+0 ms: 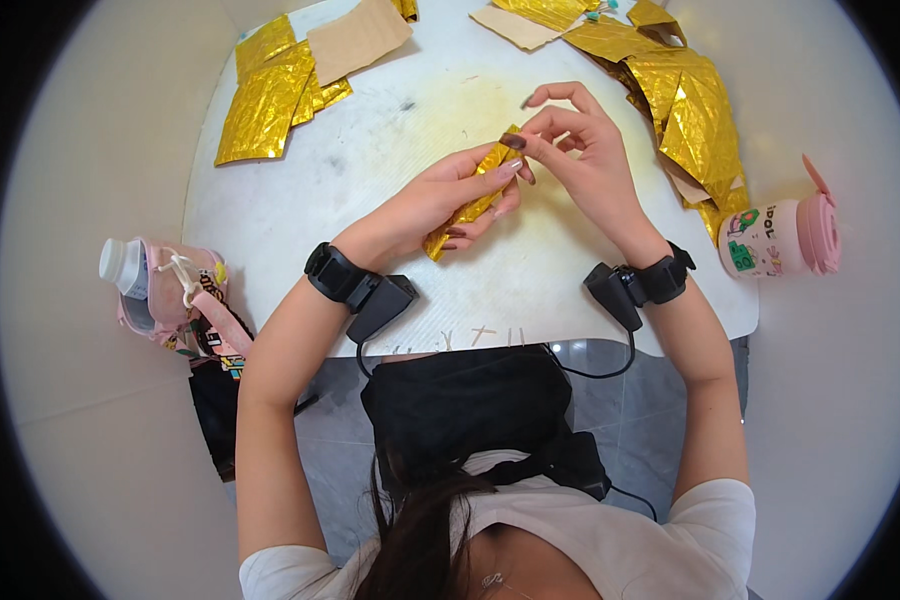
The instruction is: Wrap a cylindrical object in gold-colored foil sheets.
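Note:
Over the middle of the white table (290,220), a narrow folded strip of crinkled gold foil (478,206) lies slantwise in my left hand (435,200). My left thumb presses along the strip and the fingers curl beneath it. At the strip's upper end, my right hand (588,150) pinches with thumb and index finger, while its other fingers are bent and raised. Part of the strip is hidden under my fingers. Both wrists wear black straps with small black boxes and cables.
Gold foil sheets (260,115) and a tan paper piece (360,40) lie at the far left. More gold foil pieces (695,120) are heaped at the far right, near a pink-lidded cup (770,240). A pink bag (175,290) holding a white-capped bottle (123,265) is on the left.

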The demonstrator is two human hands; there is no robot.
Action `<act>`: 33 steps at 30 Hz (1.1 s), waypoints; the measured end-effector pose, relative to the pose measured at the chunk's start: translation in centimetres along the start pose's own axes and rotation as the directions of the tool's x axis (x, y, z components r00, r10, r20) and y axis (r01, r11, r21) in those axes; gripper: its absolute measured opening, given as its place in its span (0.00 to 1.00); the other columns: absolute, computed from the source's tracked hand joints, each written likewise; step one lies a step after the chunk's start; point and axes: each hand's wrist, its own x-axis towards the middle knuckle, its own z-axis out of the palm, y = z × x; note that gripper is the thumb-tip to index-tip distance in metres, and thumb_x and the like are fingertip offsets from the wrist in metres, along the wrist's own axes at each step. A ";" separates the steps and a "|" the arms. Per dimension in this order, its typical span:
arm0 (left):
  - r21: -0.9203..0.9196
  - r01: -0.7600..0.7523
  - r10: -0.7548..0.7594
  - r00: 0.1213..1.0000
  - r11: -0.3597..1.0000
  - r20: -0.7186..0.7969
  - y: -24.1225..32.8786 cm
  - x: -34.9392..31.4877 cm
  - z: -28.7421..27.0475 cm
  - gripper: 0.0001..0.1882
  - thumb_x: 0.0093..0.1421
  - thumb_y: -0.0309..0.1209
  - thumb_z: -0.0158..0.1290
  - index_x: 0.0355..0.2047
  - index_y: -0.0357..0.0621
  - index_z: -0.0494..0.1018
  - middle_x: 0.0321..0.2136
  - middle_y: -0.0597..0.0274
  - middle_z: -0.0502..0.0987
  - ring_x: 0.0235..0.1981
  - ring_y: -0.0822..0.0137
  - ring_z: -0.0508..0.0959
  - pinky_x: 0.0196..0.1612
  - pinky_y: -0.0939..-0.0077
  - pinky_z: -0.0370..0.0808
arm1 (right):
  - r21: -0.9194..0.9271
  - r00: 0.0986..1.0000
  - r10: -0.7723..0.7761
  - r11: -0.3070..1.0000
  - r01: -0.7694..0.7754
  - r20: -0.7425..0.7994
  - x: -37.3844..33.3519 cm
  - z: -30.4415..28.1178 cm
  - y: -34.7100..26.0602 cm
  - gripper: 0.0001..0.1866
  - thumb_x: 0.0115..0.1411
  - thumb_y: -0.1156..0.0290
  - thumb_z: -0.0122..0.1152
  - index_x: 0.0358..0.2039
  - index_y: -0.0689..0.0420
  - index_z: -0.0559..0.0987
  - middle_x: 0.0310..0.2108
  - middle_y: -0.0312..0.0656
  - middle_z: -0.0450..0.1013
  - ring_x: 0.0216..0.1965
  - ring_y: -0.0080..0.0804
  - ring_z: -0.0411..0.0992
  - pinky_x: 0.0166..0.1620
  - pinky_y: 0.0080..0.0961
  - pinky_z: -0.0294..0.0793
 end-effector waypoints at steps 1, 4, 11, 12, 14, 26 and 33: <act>0.009 0.053 -0.053 0.998 0.999 0.036 0.2 -0.2 0.1 0.16 0.69 0.41 0.40 0.50 0.45 0.63 0.28 0.69 0.66 0.12 0.83 0.59 0.12 0.89 0.54 | -0.022 0.999 -0.034 0.999 0.035 0.042 0.1 -0.1 -0.5 0.06 0.56 0.71 0.62 0.26 0.60 0.80 0.41 0.36 0.68 0.25 0.13 0.67 0.31 0.14 0.64; 0.011 0.075 -0.075 0.995 0.997 0.060 0.5 -0.4 0.3 0.17 0.69 0.43 0.39 0.50 0.46 0.62 0.26 0.70 0.65 0.12 0.83 0.56 0.13 0.90 0.51 | -0.032 0.990 -0.072 0.997 0.077 0.123 0.1 -0.5 -0.2 0.10 0.57 0.69 0.61 0.23 0.60 0.80 0.45 0.38 0.69 0.28 0.15 0.68 0.34 0.17 0.66; 0.327 0.019 0.012 0.996 0.945 -0.093 0.5 -0.6 1.4 0.16 0.67 0.39 0.46 0.51 0.50 0.61 0.20 0.75 0.61 0.14 0.84 0.57 0.14 0.89 0.53 | 0.029 0.991 -0.078 0.997 0.076 0.108 0.0 -0.2 0.1 0.11 0.59 0.68 0.58 0.25 0.60 0.82 0.48 0.39 0.69 0.37 0.19 0.68 0.38 0.19 0.66; 0.363 0.015 0.025 0.994 0.931 -0.107 0.4 -0.5 1.2 0.15 0.66 0.38 0.47 0.51 0.50 0.61 0.20 0.75 0.61 0.14 0.84 0.57 0.15 0.88 0.54 | 0.029 0.991 -0.077 0.997 0.074 0.109 0.0 -0.1 0.3 0.11 0.59 0.68 0.58 0.25 0.60 0.82 0.48 0.39 0.69 0.37 0.19 0.68 0.38 0.19 0.66; 0.397 0.013 0.039 0.992 0.918 -0.121 0.4 -0.5 1.3 0.15 0.65 0.36 0.48 0.50 0.51 0.61 0.19 0.75 0.60 0.14 0.84 0.58 0.15 0.88 0.55 | 0.124 0.995 -0.076 0.990 0.068 0.063 -0.1 0.2 0.7 0.09 0.59 0.69 0.58 0.27 0.59 0.83 0.49 0.38 0.68 0.31 0.15 0.66 0.34 0.16 0.64; 0.135 0.041 -0.047 0.998 0.990 0.038 0.7 -1.0 1.4 0.09 0.67 0.38 0.42 0.43 0.48 0.62 0.20 0.70 0.62 0.11 0.82 0.58 0.11 0.86 0.56 | 0.045 0.981 -0.181 0.982 0.184 -0.072 -0.1 0.1 -0.1 0.04 0.50 0.71 0.67 0.26 0.55 0.81 0.39 0.34 0.74 0.22 0.09 0.64 0.23 0.08 0.54; 0.422 -0.045 0.094 0.991 0.905 -0.096 0.8 -0.7 1.8 0.27 0.69 0.48 0.33 0.63 0.49 0.51 0.20 0.67 0.65 0.10 0.81 0.60 0.11 0.86 0.65 | 0.037 0.988 -0.142 0.989 0.144 -0.054 -0.1 -0.1 0.0 0.03 0.52 0.73 0.65 0.25 0.56 0.79 0.40 0.35 0.74 0.23 0.08 0.64 0.23 0.09 0.55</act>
